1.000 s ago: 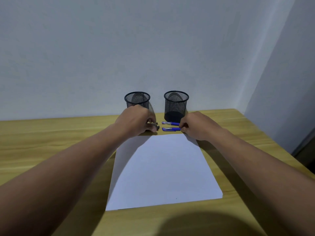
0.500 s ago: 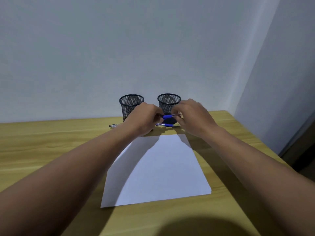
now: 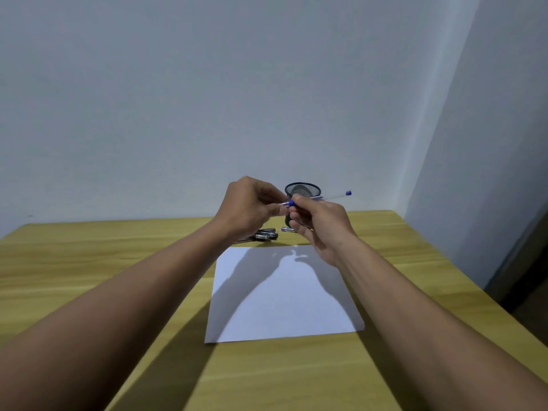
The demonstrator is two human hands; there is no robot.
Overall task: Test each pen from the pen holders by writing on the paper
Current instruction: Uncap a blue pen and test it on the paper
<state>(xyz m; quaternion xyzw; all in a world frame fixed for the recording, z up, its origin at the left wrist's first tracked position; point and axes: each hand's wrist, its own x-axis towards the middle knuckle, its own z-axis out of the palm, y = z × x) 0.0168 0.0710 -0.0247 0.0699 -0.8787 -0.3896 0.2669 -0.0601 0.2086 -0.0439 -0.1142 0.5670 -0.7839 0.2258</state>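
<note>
Beyond the far edge of the paper (image 3: 281, 295) a black mesh pen holder (image 3: 303, 189) stands at frame centre, a bundle of pens (image 3: 267, 234) lying just left of its foot. The left forearm (image 3: 133, 292) and right forearm (image 3: 415, 307) cross the lower corners; bare wooden table (image 3: 89, 262) flanks the sheet.

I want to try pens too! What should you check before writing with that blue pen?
1. Pen held: ok, right hand and left hand both grip the blue pen.
2. Cap off: cannot tell, fingers hide the tip.
3. Paper flat: ok, the paper lies flat on the table.
4. Paper free: ok, only shadows on it; spare pens lie beyond its far edge.
5. Tip on paper: not ok, it is held in the air.
</note>
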